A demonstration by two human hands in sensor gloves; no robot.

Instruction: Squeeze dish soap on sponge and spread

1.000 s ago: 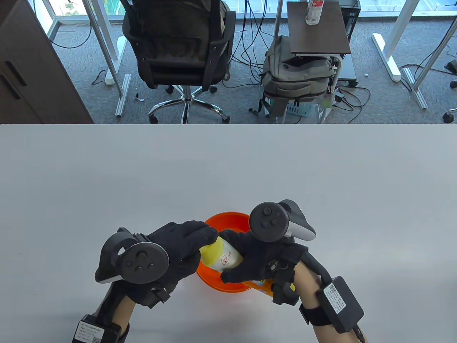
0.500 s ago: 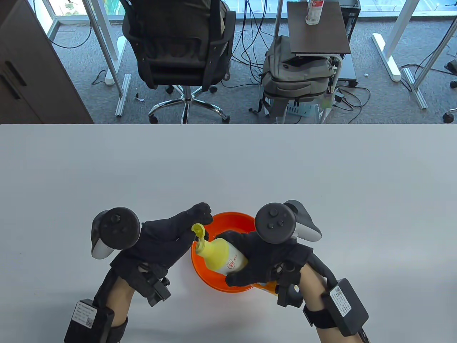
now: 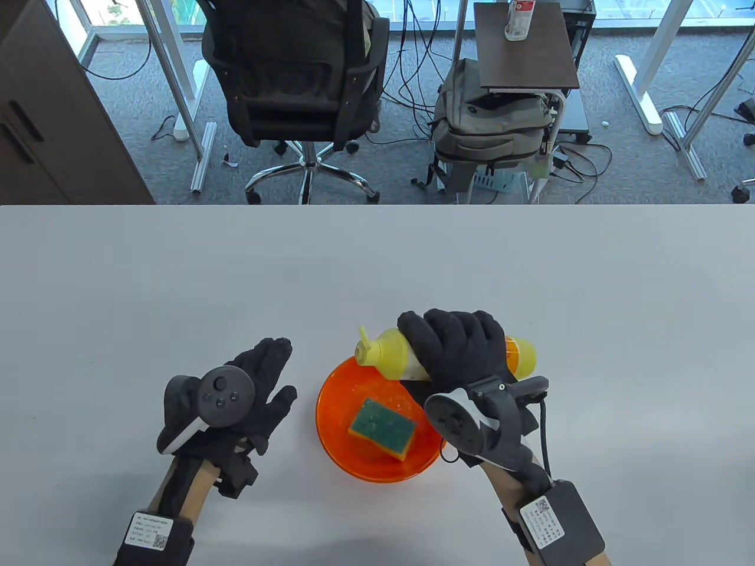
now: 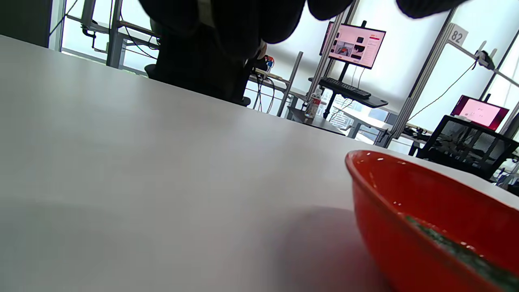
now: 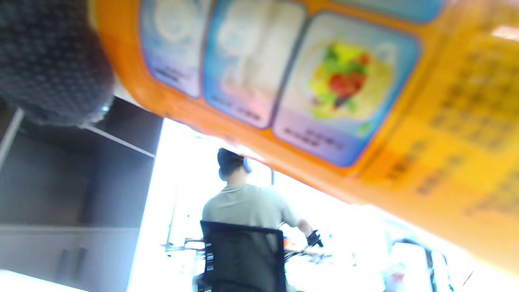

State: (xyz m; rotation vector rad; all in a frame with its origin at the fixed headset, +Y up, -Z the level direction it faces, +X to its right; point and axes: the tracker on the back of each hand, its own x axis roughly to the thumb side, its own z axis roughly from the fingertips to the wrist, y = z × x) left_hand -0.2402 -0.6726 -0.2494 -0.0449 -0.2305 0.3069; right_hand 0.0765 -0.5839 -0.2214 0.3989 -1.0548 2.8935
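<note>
A green and yellow sponge (image 3: 382,427) lies in an orange bowl (image 3: 339,439) near the table's front middle. My right hand (image 3: 457,351) grips a yellow dish soap bottle (image 3: 392,354) on its side over the bowl's far rim, its open flip cap (image 3: 364,348) pointing left. The bottle's label (image 5: 324,97) fills the right wrist view. My left hand (image 3: 262,383) is open and empty, palm down, just left of the bowl. The bowl's rim (image 4: 377,190) shows at the right of the left wrist view.
The white table (image 3: 177,283) stretches wide behind and beside the bowl. An office chair (image 3: 295,76), a backpack (image 3: 489,127) and a small side table (image 3: 522,47) stand on the floor beyond the far edge.
My left hand flipped the cap open, then let go and drew back left of the bowl. My right hand turned the bottle on its side and lifted it to the far rim, uncovering the sponge.
</note>
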